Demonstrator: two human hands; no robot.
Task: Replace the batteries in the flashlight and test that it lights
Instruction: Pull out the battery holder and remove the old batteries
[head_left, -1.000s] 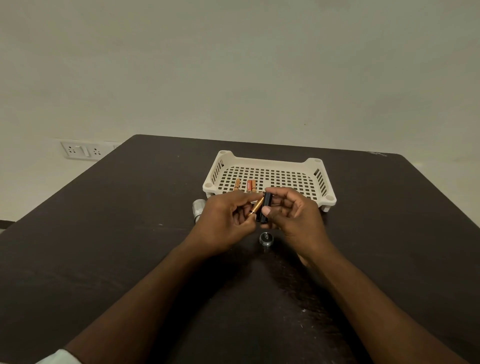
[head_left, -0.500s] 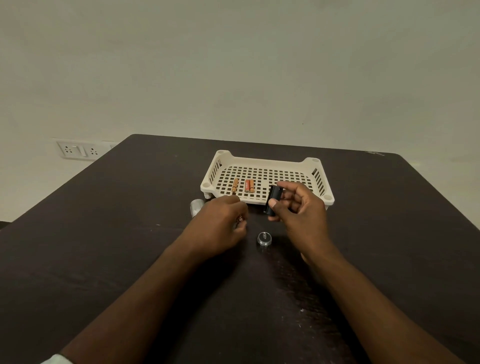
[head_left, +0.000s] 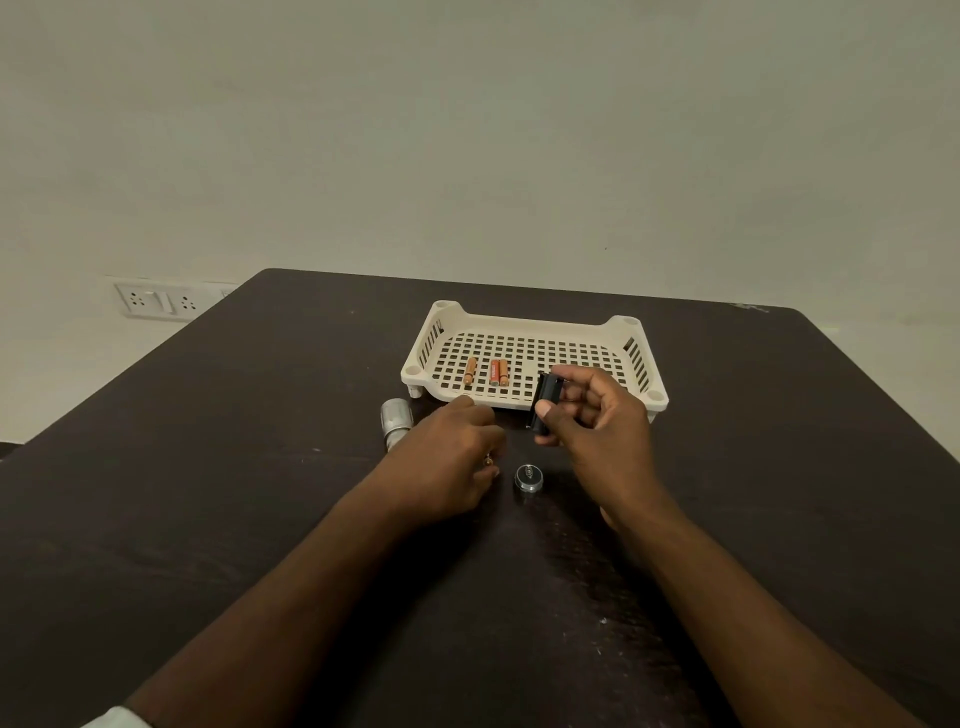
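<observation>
Right now the right hand (head_left: 597, 421), at centre right of the frame, pinches a short black plastic battery holder (head_left: 545, 404) between thumb and fingers, its long axis running nearly upright and tilted slightly toward the top of the frame. The left hand (head_left: 447, 457), at centre, rests curled on the dark brown wooden table (head_left: 208, 493) with its fingers closed on a small orange battery (head_left: 488, 460), of which only the tip shows. Judging by the task, the next move turns on those 2 hands: the holder sits up and to the right of the left fingertips, near but apart. 3 more orange cylindrical batteries (head_left: 491, 371) lie in the cream perforated plastic tray (head_left: 636, 332) at upper centre, long axes pointing away from the person. A silver metal flashlight body (head_left: 395, 421) lies just left of the left hand, and its round silver end cap (head_left: 529, 478) sits between the wrists.
</observation>
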